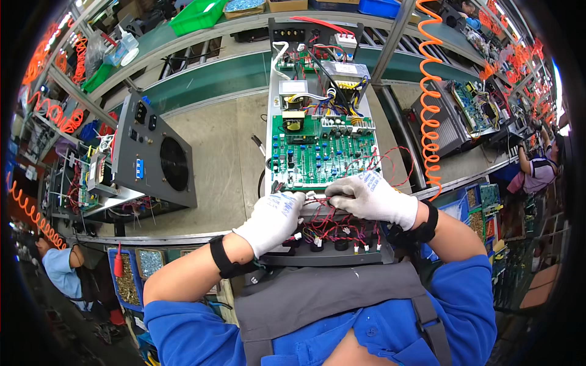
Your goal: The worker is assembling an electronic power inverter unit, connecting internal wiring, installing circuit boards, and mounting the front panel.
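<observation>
Both my hands wear white gloves and meet over the near edge of an opened electronic unit with a green circuit board point(305, 168). My left hand point(271, 222) has its fingertips pinched together at the thin red wires point(320, 210). Opposite it, my right hand point(372, 200) closes thumb and fingers on the same wires. A small white connector point(311, 195) lies between the two hands. Loose wire ends with white plugs hang over the dark front panel point(342, 250) nearest me. Red wires loop past my right hand over the board's right side.
A dark housing with a round fan point(174, 163) stands on the bench at left. At right is another opened unit point(473, 110), behind a coiled orange air hose point(431, 122). A green bin point(196, 17) sits on the far shelf. Blue parts trays point(127, 274) hang below the bench; other people work at both sides.
</observation>
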A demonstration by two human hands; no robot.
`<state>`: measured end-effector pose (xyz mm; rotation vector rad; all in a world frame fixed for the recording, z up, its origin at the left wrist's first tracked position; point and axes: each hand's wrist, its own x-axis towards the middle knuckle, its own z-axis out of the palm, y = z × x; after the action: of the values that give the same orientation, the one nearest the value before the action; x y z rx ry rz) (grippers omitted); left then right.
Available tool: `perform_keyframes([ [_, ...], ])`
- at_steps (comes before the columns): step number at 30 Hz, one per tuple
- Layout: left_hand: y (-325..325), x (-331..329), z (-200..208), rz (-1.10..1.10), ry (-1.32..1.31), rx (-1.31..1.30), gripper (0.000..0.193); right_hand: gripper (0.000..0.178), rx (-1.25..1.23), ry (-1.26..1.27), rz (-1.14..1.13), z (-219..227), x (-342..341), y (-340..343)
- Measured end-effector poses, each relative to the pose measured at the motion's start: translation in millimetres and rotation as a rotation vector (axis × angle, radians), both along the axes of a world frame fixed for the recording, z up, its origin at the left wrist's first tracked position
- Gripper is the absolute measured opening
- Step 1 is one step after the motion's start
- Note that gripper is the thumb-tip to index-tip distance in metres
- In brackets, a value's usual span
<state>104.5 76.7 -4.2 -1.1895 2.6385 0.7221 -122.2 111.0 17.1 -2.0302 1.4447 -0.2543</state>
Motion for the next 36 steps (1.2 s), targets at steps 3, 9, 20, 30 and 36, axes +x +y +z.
perform_keyframes([
  [3,-6.2,8.2,-13.3,0.052,0.198,0.009,0.025,0.023,-0.04,-0.218,-0.008,-13.6,-8.9,-0.5],
  [9,-3.1,-14.8,-3.3,0.096,0.412,0.189,0.024,0.02,0.025,-0.23,-0.11,-7.5,-5.9,-2.8],
  [20,17.0,-14.2,-8.2,-0.262,0.233,-0.266,0.031,0.016,0.116,-0.084,0.131,12.4,-20.7,6.8],
  [30,6.9,6.9,-15.5,-0.122,0.076,-0.244,0.027,0.015,-0.281,0.361,0.309,15.2,0.5,11.4],
  [36,7.1,13.1,-17.0,0.003,0.063,-0.207,0.025,0.012,-0.361,0.279,0.239,42.1,-0.2,-10.0],
])
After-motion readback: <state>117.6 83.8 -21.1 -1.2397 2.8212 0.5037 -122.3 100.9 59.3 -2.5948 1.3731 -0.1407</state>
